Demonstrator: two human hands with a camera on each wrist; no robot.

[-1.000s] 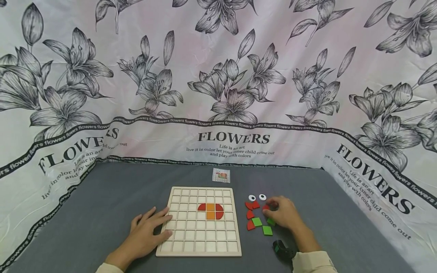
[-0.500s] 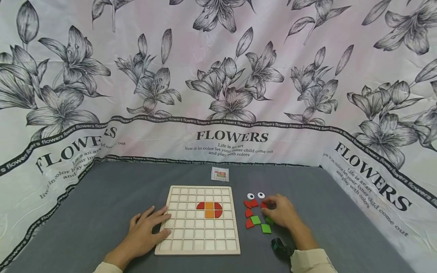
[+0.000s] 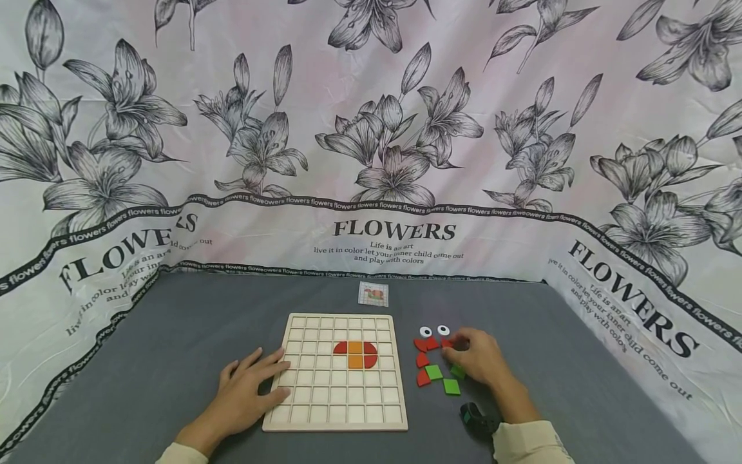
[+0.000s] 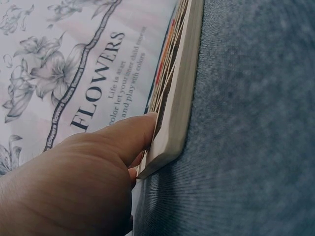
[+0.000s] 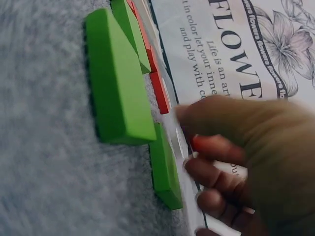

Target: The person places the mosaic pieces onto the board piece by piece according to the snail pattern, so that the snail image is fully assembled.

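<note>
A wooden grid board [image 3: 334, 426] lies in front of me, with red rounded pieces [image 3: 371, 361] and orange squares [image 3: 355, 361] set in its cells. My left hand [image 3: 240, 393] rests on the board's left edge, fingers spread; in the left wrist view the thumb [image 4: 133, 132] lies on the rim. To the right of the board, my right hand [image 3: 484, 361] pinches a red piece [image 3: 446, 343] between thumb and index finger, low over the loose pieces. In the right wrist view only a bit of that red piece [image 5: 197, 143] shows behind the thumb.
Around the right hand lie more red quarter-round pieces [image 3: 424, 377], green tiles [image 3: 451, 386] and two white eye discs [image 3: 426, 332]. A small picture card [image 3: 373, 294] lies behind the board. A black band [image 3: 476, 417] is at the right wrist. Flower-printed cloth hangs behind the grey table.
The right thumb and index have shifted slightly at the red piece, which shows a little farther back. The left hand keeps its place on the board. The head view has tilted slightly.
</note>
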